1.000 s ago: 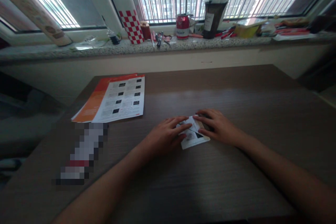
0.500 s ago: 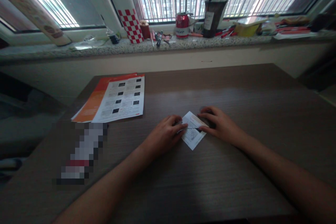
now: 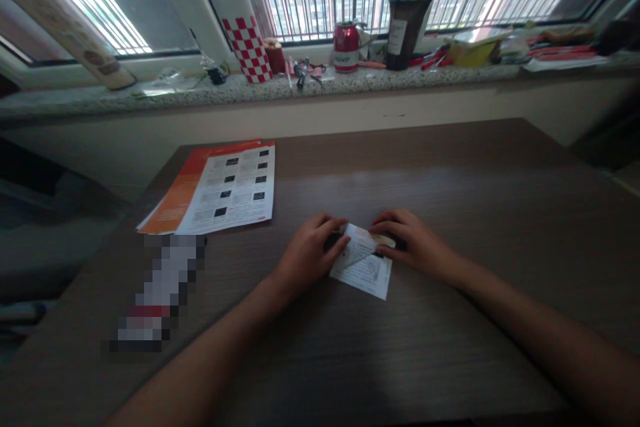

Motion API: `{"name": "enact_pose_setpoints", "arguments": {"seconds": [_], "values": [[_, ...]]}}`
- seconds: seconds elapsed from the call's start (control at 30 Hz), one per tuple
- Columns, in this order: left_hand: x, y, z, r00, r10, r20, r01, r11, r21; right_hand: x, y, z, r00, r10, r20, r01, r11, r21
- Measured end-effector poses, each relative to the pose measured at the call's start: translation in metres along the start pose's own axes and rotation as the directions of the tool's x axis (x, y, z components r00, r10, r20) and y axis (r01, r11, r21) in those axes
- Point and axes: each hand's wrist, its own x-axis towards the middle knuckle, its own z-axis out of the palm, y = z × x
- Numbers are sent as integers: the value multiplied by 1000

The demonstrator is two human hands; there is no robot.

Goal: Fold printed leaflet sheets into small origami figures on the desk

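Between my hands, at the middle of the table, is a small folded sheet of printed paper point(image 3: 367, 273). Its lower part lies towards me, and a fold line runs across it. My left hand point(image 3: 313, 247) is closed on the paper's left corner, thumb on top and fingers curled behind. On the right side, my right hand point(image 3: 413, 240) pinches the paper's edge between thumb and fingers, where a yellowish strip of it lifts a little. The fingertips under the edges are partly hidden.
Orange and white printed sheets point(image 3: 230, 190) lie at the table's back left, with a pixelated object point(image 3: 160, 293) in front of them. The windowsill beyond holds a checkered bottle point(image 3: 250, 50), a red can point(image 3: 346, 47), a dark drink cup point(image 3: 404, 30) and small clutter.
The paper has turned between my hands, from a diamond standing on its corner to a flatter slant with its lower edge towards me. My right hand has closed in on its edge.
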Motion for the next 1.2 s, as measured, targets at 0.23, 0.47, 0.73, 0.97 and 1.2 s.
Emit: {"name": "enact_pose_setpoints", "arguments": {"seconds": [0.23,0.47,0.73,0.97,1.2], "values": [[3,1,0,1000,-28,11,28,1000,3,0,-5,2,1000,14,9,-15,1000,28],[-1,-2,0,998,-35,51,30,996,84,0,-5,1,996,87,-33,-89,994,-67],[-4,-1,3,998,-34,61,26,990,141,0,-10,2,990,140,-16,-141,986,-93],[-4,6,-4,994,-80,68,74,994,84,1,-14,1,987,163,-6,-163,986,-21],[-4,13,-8,988,-154,-18,136,918,-373,-1,-19,0,915,399,-53,-359,868,342]]}}
